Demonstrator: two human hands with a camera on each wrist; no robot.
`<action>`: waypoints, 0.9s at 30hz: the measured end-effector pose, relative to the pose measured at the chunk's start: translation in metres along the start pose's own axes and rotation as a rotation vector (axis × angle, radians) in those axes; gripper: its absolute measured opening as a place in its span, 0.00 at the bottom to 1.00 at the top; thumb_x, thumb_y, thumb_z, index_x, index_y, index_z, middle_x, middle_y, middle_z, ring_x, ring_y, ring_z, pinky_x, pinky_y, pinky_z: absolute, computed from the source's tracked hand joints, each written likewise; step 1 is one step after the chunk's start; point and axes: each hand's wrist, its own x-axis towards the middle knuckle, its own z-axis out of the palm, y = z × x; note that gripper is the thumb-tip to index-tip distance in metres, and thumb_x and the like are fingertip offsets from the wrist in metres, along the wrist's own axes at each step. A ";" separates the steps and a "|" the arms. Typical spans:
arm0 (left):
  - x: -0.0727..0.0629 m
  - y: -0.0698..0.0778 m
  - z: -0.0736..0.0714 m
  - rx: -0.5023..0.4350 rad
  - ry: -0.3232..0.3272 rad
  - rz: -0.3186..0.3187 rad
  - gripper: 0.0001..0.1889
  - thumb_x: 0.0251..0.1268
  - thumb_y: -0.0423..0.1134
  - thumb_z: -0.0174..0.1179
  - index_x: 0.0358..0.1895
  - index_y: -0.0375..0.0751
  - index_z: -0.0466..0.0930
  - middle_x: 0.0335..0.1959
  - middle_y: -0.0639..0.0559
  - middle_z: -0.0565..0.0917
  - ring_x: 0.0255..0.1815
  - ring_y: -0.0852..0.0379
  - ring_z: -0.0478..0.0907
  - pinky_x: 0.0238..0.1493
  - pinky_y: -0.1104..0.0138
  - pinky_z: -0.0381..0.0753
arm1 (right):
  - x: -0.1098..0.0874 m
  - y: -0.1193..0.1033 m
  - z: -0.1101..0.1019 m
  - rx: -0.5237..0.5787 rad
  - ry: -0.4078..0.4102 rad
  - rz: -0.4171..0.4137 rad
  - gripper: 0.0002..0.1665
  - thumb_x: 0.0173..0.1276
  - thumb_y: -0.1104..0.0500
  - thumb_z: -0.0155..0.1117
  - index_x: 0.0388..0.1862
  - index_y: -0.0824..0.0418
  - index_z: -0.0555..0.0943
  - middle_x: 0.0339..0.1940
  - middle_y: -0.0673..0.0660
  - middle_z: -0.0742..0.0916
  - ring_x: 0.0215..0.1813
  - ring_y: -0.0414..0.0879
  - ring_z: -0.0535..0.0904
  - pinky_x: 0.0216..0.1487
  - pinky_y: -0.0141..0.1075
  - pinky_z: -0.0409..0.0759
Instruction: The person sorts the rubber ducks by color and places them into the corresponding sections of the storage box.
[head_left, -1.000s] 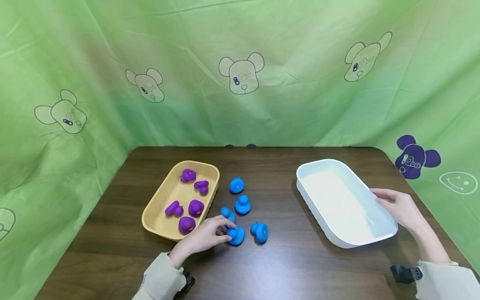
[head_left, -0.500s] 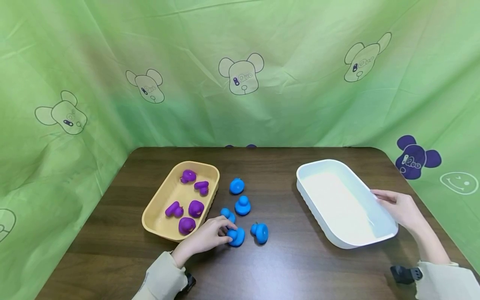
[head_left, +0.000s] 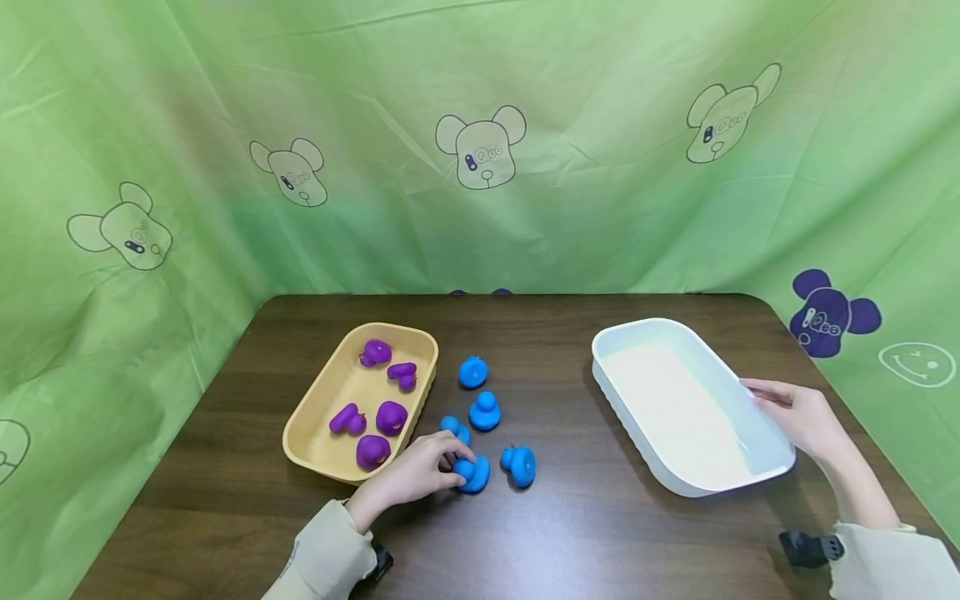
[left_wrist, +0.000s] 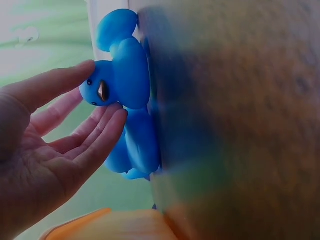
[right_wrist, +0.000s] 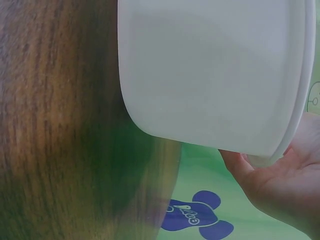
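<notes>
My left hand (head_left: 420, 471) pinches the head of a blue rubber duck (left_wrist: 131, 75) with thumb and fingertips; the duck sits on the table, its dark beak and eyes visible in the left wrist view. Close by are several other blue ducks, among them one at the back (head_left: 473, 372), one in the middle (head_left: 485, 412) and one lying to the right (head_left: 519, 466). On the far right my right hand (head_left: 801, 421) grips the rim of a white tray (right_wrist: 210, 75). Part of that hand's grip is hidden behind the tray wall.
Several purple ducks, one (head_left: 373, 452) near the front, lie in a tan tray (head_left: 303, 417) left of the blue ducks. Dark wooden table (head_left: 555, 550) shows between the trays. A green printed cloth (head_left: 570, 217) hangs behind and at both sides.
</notes>
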 end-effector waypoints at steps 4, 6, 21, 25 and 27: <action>0.000 0.002 -0.003 0.010 0.003 0.004 0.11 0.52 0.35 0.62 0.41 0.40 0.79 0.36 0.53 0.75 0.35 0.61 0.72 0.36 0.73 0.73 | 0.000 0.000 0.000 0.004 -0.002 0.004 0.21 0.66 0.63 0.48 0.50 0.80 0.70 0.42 0.76 0.78 0.26 0.27 0.72 0.23 0.30 0.73; 0.000 0.003 -0.004 0.010 0.007 0.009 0.11 0.52 0.35 0.63 0.41 0.40 0.79 0.35 0.54 0.75 0.35 0.61 0.73 0.36 0.73 0.73 | 0.000 0.000 0.000 0.007 0.000 0.003 0.21 0.66 0.63 0.48 0.50 0.80 0.70 0.42 0.76 0.78 0.26 0.27 0.72 0.23 0.30 0.73; 0.009 0.012 -0.013 -0.011 0.063 0.045 0.11 0.52 0.36 0.62 0.40 0.42 0.80 0.35 0.55 0.75 0.36 0.59 0.72 0.38 0.71 0.73 | 0.000 0.000 0.001 0.017 0.011 0.013 0.20 0.66 0.63 0.48 0.50 0.79 0.70 0.41 0.75 0.79 0.26 0.28 0.73 0.23 0.30 0.73; 0.012 0.015 -0.014 -0.037 0.058 0.040 0.11 0.53 0.36 0.62 0.41 0.42 0.79 0.34 0.55 0.74 0.36 0.58 0.72 0.38 0.68 0.74 | -0.001 0.000 0.001 0.014 0.014 0.013 0.20 0.66 0.63 0.48 0.50 0.79 0.70 0.40 0.75 0.79 0.26 0.28 0.73 0.23 0.30 0.73; 0.014 0.016 -0.013 -0.052 0.057 0.041 0.11 0.53 0.37 0.62 0.41 0.42 0.79 0.34 0.55 0.74 0.37 0.58 0.72 0.39 0.67 0.74 | -0.001 0.000 0.001 0.009 0.014 0.016 0.20 0.66 0.63 0.48 0.50 0.79 0.70 0.40 0.75 0.79 0.26 0.29 0.73 0.23 0.30 0.73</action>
